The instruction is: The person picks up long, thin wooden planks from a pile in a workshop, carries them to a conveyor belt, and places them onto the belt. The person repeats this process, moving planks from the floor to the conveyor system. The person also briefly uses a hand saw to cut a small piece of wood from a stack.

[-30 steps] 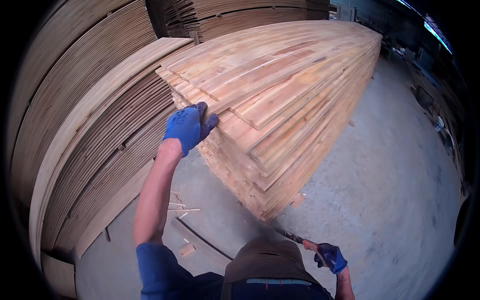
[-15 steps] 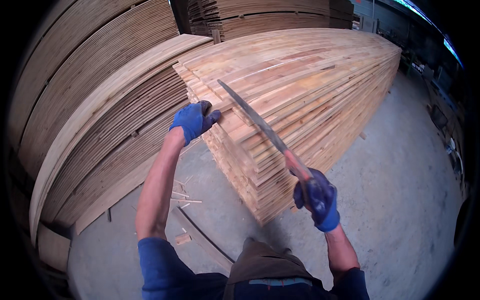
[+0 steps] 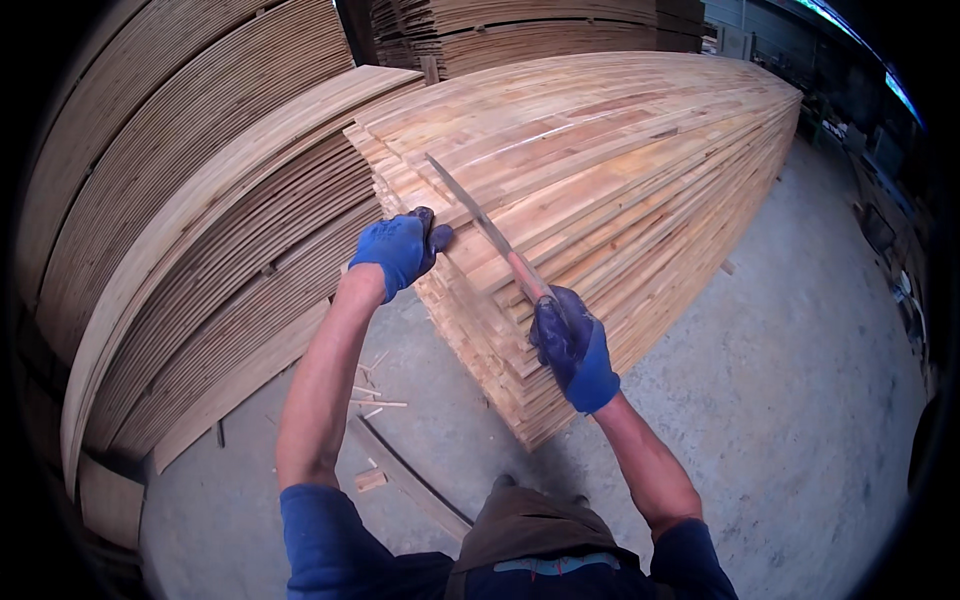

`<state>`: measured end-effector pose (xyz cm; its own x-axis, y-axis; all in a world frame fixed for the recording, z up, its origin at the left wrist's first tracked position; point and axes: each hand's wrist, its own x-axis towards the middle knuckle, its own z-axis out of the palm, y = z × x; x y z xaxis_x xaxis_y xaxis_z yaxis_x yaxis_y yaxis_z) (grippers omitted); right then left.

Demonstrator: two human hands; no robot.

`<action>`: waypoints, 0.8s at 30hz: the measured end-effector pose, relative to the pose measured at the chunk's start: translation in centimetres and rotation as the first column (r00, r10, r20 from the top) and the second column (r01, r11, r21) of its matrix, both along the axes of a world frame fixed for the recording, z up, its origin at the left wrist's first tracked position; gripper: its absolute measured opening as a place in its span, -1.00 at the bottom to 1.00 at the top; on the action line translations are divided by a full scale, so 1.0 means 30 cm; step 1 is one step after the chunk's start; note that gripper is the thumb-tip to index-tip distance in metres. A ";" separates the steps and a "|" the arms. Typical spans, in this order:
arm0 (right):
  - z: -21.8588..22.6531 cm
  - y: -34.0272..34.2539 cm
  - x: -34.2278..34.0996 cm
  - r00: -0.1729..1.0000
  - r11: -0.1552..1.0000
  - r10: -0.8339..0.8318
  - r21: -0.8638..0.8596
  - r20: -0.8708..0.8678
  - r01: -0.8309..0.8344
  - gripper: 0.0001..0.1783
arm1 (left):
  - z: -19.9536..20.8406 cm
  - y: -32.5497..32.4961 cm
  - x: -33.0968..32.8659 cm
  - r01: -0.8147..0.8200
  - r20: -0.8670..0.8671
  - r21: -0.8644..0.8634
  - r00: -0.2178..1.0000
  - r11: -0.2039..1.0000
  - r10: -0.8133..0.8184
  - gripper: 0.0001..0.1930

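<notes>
My right hand [image 3: 573, 345], in a blue-and-dark coated glove, is closed around the reddish handle of a long, narrow saw [image 3: 470, 207]. Its grey blade points to the far left, across a thin wooden strip on the stack; teeth cannot be made out. At the near left corner of the large stack of wooden boards [image 3: 600, 130], my left hand [image 3: 400, 250], gloved alike, has its fingers closed on the end of that wooden strip [image 3: 462, 211]. The glove hides how far the strip reaches into the grip.
Curved stacks of boards [image 3: 235, 230] stand at left, and more boards [image 3: 545, 40] behind. On the grey concrete floor [image 3: 740, 420] lie a long dark-edged strip [image 3: 410, 478], a small wood block [image 3: 370, 480] and thin offcuts [image 3: 380, 403]. Assorted items line the far right.
My right hand has moved up and to the left, bringing the saw inward across the stack's near end. My left hand has shifted slightly to the right.
</notes>
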<state>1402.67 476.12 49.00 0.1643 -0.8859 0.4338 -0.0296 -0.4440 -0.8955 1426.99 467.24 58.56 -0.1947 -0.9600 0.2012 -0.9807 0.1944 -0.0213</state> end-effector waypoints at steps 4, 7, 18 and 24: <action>0.047 -0.007 0.011 1.000 1.000 0.011 -0.013 -0.027 -0.012 -0.62 | -0.024 -0.014 0.016 0.041 0.018 -0.040 0.999 0.998 -0.040 -0.61; 0.036 -0.003 0.011 0.992 0.991 -0.077 -0.120 -0.105 0.064 -0.60 | -0.026 -0.015 0.004 -0.015 -0.063 -0.044 0.998 0.999 0.012 -0.79; 0.042 -0.046 -0.008 0.940 0.986 -0.144 -0.127 -0.309 0.109 -0.65 | -0.012 -0.008 -0.022 -0.008 -0.051 -0.057 0.999 0.998 0.005 -0.64; -0.023 0.172 -0.152 0.936 0.995 -0.060 0.049 -0.348 0.082 -0.62 | -0.046 -0.006 0.010 -0.034 -0.056 -0.069 0.998 0.997 0.030 -0.66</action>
<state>1398.10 481.29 48.30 0.2306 -0.9237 0.3060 -0.3717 -0.3742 -0.8496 1427.27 467.07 57.17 -0.1508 -0.9487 0.2778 -0.9865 0.1627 0.0202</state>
